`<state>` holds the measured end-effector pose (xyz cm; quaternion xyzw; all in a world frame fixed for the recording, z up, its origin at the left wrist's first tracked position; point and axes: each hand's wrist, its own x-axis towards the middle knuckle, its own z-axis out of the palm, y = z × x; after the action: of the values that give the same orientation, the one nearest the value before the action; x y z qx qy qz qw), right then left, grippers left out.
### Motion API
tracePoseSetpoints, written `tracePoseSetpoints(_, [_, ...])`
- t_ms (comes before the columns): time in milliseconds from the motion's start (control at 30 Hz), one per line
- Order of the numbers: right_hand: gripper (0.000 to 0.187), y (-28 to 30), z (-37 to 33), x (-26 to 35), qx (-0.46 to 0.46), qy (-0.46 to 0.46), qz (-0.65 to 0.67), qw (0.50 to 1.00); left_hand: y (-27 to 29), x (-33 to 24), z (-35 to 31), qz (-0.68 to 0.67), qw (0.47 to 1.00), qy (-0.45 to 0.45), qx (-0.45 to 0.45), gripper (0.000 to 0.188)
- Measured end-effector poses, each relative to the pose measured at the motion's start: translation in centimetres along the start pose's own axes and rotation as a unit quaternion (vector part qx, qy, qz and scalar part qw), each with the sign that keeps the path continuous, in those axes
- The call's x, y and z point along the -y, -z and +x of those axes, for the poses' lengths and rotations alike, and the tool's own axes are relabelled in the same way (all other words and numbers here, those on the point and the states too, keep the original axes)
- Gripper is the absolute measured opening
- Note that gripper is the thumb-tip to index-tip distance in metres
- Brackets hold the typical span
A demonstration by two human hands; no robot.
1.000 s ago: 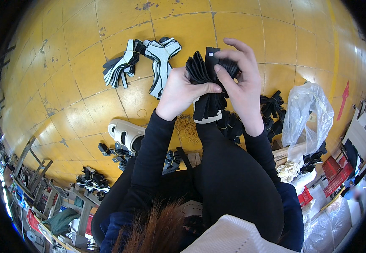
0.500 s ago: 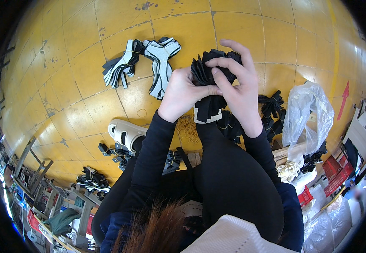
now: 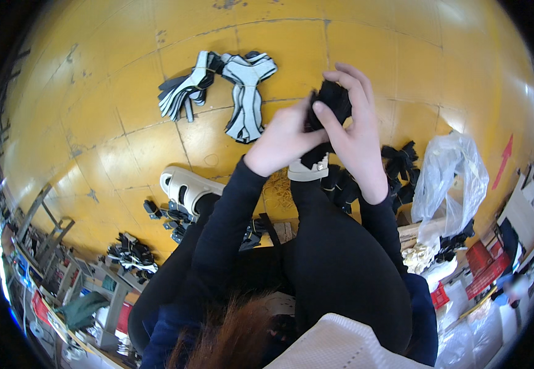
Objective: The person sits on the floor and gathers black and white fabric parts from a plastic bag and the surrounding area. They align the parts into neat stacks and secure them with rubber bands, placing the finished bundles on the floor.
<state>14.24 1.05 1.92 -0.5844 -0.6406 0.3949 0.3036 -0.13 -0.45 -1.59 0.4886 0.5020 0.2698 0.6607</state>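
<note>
Between my two hands, above the floor, is a bundle of black fabric pieces (image 3: 334,98). My left hand (image 3: 286,136) is closed around its lower left side, the fingers mostly hidden behind it. On its right side my right hand (image 3: 358,132) grips it, thumb across the front and fingers curled over the top. Whether a band goes around this bundle cannot be made out. Beyond my left hand lie two banded bundles of shaped grey-white and black pieces, one upright (image 3: 248,98) and one slanted (image 3: 187,89).
Loose tan rubber bands (image 3: 277,192) lie on the yellow floor (image 3: 125,166) between my beige shoes (image 3: 188,187). More black bundles (image 3: 400,163) are at the right, beside a clear plastic bag (image 3: 451,178). Dark bundles (image 3: 132,252) also lie at the lower left.
The black bundle has turned and shifted slightly right in my hands, its spread layers now more gathered. My right hand's fingers have moved from its front to its upper right side.
</note>
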Motion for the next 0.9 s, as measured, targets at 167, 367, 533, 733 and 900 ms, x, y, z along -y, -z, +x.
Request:
tracePoseSetpoints(167, [0.042,-0.1,-0.4,-0.6,0.03,-0.011,-0.037,0.999,-0.6,1.3,-0.1,0.078,0.995,-0.028,0.05,0.08])
tracePoseSetpoints(367, [0.034,0.6,0.1,-3.1,-0.033,-0.196,0.227,0.953,0.7,1.0,0.2,-0.169,0.974,0.102,0.108,0.078])
tracePoseSetpoints(533, [0.037,1.9,0.1,-3.6,-0.05,-0.158,0.192,0.967,1.9,-0.7,0.2,-0.369,0.919,0.12,0.072,0.06])
tracePoseSetpoints(733, [0.046,2.2,0.3,-2.8,0.004,0.043,-0.036,0.998,2.6,-0.1,0.4,-0.417,0.898,0.111,0.085,0.044])
tracePoseSetpoints(900, [0.048,1.0,0.1,-2.3,0.039,0.188,-0.261,0.946,3.3,0.1,-0.1,-0.329,0.931,0.145,0.071,0.05])
